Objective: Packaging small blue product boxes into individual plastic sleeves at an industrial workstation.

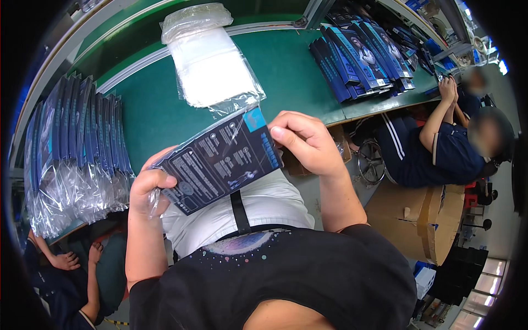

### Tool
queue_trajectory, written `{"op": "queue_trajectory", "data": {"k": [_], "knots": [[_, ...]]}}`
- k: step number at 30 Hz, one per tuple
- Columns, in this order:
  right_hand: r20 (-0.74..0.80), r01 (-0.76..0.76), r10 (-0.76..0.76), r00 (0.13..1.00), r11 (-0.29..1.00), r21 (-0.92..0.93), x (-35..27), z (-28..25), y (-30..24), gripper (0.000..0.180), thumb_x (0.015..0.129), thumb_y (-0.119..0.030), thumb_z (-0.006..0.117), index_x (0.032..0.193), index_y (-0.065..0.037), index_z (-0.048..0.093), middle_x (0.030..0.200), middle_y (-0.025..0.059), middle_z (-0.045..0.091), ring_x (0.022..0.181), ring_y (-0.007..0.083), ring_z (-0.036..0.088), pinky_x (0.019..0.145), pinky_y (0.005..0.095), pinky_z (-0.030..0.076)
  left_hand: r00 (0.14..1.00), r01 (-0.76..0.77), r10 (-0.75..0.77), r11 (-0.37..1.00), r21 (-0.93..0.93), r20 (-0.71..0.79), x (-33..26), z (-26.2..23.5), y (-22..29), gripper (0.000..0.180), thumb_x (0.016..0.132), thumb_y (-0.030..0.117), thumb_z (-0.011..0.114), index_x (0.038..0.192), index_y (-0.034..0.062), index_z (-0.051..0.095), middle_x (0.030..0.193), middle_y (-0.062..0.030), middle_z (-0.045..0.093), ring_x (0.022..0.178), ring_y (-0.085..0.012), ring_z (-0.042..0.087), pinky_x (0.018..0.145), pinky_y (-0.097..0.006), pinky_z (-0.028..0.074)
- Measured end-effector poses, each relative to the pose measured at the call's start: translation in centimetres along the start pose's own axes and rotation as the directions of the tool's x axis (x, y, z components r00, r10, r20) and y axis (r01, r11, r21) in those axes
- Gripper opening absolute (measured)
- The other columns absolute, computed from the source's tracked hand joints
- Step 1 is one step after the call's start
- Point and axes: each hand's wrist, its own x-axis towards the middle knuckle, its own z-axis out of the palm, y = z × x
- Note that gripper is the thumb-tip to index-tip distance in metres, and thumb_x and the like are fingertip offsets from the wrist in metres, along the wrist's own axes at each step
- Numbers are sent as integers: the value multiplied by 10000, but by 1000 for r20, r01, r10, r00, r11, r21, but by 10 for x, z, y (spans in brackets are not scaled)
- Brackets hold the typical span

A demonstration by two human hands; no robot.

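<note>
A flat dark blue box (217, 162) with light print and a bright blue corner is tilted in front of my body, with clear plastic film around it. My left hand (149, 187) grips its lower left end, thumb on top, and crumpled film bunches beside the fingers. At the opposite end, my right hand (302, 140) is closed, with thumb and bent fingers pinching at the edge of the box. Whether they hold the film or the cardboard itself is hidden. Just beyond the box lies a stack of clear plastic bags (212, 71) on the green table (286, 66).
Several bagged boxes (77, 126) stand in a row at the left. More dark blue boxes (360, 58) are piled at the far right. A co-worker (440, 143) sits to the right beside a large cardboard carton (410, 220); another person's arms (77, 269) show at lower left.
</note>
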Motion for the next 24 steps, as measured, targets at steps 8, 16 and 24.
{"op": "queue_trajectory", "data": {"k": [8, 16, 24], "knots": [[17, 78, -76, 997, 962, -261, 4, 6, 3, 108, 857, -59, 599, 778, 13, 585, 710, 44, 561, 642, 123, 520, 563, 248, 403, 1000, 0, -1, 995, 104, 7, -8, 14, 15, 624, 564, 67, 517, 1141, -170, 509, 1042, -236, 637, 897, -282, 651, 859, -335, 501], [-375, 144, -463, 803, 762, -631, 31, -40, -14, 290, 749, -17, 683, 998, -34, 537, 927, 81, 524, 744, 167, 561, 608, 271, 455, 677, -294, 719, 67, 953, 158, -1, 20, 2, 570, 718, -42, 485, 1287, -14, 493, 1269, -129, 534, 1165, -255, 510, 1009, -331, 349], [-369, -358, -593, 716, 142, -923, 91, -225, -40, 677, 727, -451, 695, 1199, -9, 491, 1128, 228, 547, 1076, 352, 526, 924, 423, 414, 752, 182, 626, -497, 848, 206, 19, -18, -8, 615, 779, 218, 687, 1326, 63, 452, 1455, -137, 330, 1364, -355, 258, 1092, -525, 190]]}}
